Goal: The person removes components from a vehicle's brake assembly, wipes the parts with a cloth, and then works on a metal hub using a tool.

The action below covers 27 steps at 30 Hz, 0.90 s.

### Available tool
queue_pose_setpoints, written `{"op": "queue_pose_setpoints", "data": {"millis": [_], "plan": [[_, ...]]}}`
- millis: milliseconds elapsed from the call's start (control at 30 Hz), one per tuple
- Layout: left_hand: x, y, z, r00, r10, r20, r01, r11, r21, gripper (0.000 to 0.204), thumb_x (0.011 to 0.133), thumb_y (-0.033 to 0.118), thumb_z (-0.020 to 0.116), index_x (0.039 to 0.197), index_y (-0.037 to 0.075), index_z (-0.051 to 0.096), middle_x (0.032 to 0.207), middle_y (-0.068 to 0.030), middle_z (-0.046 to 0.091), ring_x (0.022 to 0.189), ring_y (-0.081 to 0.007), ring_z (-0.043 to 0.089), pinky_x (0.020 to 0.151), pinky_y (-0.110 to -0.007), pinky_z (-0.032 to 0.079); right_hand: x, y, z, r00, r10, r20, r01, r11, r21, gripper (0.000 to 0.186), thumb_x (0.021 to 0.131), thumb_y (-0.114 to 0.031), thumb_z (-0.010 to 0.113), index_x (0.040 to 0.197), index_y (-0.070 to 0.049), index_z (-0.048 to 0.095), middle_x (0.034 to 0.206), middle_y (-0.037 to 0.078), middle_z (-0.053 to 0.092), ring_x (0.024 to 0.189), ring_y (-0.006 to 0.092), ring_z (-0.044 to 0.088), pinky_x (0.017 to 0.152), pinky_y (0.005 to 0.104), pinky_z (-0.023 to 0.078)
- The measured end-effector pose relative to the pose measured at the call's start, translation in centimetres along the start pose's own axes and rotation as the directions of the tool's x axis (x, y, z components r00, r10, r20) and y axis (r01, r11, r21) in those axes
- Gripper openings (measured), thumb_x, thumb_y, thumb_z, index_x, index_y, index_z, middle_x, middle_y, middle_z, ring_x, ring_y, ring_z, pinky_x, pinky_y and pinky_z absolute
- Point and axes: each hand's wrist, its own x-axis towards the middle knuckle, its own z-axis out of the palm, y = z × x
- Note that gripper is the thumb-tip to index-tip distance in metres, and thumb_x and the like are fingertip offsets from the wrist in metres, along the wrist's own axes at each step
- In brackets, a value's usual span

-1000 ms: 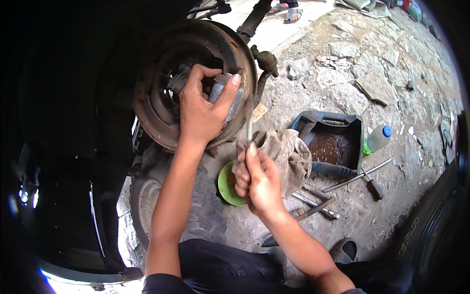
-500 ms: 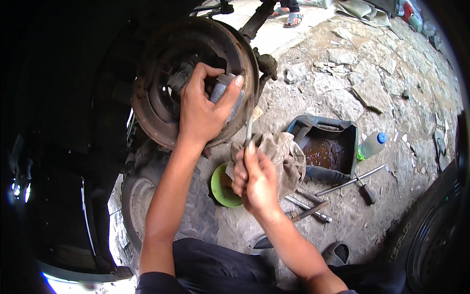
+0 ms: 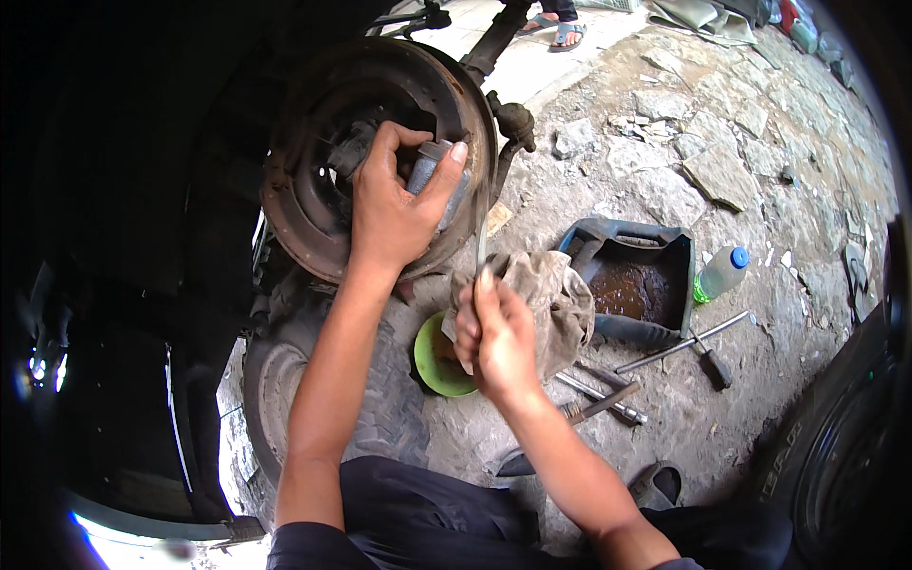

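Observation:
My left hand is closed around a grey metal cylinder with a rimmed end, thumb along one side and forefinger curled near the other. It is in front of a rusty round brake backing plate, and the palm hides the cylinder's lower part. Lower right of it, my right hand is closed in a fist on a slim, long metal tool. The tool points upward beside the plate's right rim; its upper end is blurred. Behind the right fist lies a crumpled tan cloth.
A green bowl sits by the cloth. Right of it are a cut-open dark container holding brown liquid, a bottle with a blue cap, and several tools on broken stone ground. A tyre lies below the plate; another wheel is lower right.
The view has shifted slightly. Both hands keep their grips, the left on the cylinder and the right on the long tool, with little visible movement.

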Motion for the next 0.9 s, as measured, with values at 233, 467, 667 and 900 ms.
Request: {"op": "queue_pose_setpoints", "data": {"millis": [233, 467, 667, 900], "plan": [[0.0, -0.1, 0.0, 1.000, 0.000, -0.005, 0.000, 1.000, 0.012, 0.033, 0.089, 0.023, 0.079, 0.098, -0.003, 0.060, 0.083, -0.0166, 0.067, 0.076, -0.0183, 0.064, 0.071, -0.034, 0.051, 2.6, -4.1, 0.9, 0.999, 0.001, 0.038, 0.000, 1.000, -0.017, 0.042, 0.106, -0.047, 0.052, 0.096, -0.006, 0.054, 0.066, -0.006, 0.043, 0.049, 0.0030, 0.034, 0.043, 0.0222, 0.025], [0.0, 0.3, -0.2, 0.997, -0.071, 0.032, 0.071, 0.997, 0.001, 0.031, 0.091, 0.022, 0.077, 0.099, -0.003, 0.060, 0.085, -0.0128, 0.066, 0.079, -0.0146, 0.061, 0.072, -0.031, 0.049, 0.1, -0.4, 0.1, 1.000, 0.024, 0.021, -0.024, 1.000, -0.003, 0.038, 0.107, -0.046, 0.051, 0.097, -0.009, 0.053, 0.064, -0.007, 0.038, 0.048, 0.0051, 0.029, 0.044, 0.0236, 0.023], [0.0, 0.7, 0.0, 0.994, -0.097, 0.057, 0.099, 0.995, -0.035, 0.028, 0.094, 0.022, 0.074, 0.101, -0.002, 0.062, 0.092, -0.0090, 0.066, 0.088, -0.0134, 0.059, 0.082, -0.029, 0.047, 3.6, -5.3, 1.0, 0.995, -0.004, 0.098, 0.002, 1.000, 0.026, 0.043, 0.106, -0.048, 0.052, 0.096, -0.006, 0.055, 0.065, -0.006, 0.043, 0.049, 0.0035, 0.034, 0.043, 0.0219, 0.027], [0.0, 0.4, -0.1, 0.996, -0.084, 0.039, 0.084, 0.996, 0.016, 0.028, 0.091, 0.022, 0.077, 0.099, -0.001, 0.062, 0.081, -0.0077, 0.065, 0.070, -0.0107, 0.054, 0.063, -0.028, 0.043, 0.1, -1.0, -1.1, 0.997, 0.061, 0.044, -0.059, 0.997, -0.039, 0.042, 0.107, -0.048, 0.051, 0.095, -0.008, 0.056, 0.065, -0.006, 0.043, 0.048, 0.0030, 0.034, 0.042, 0.0223, 0.026]]}}
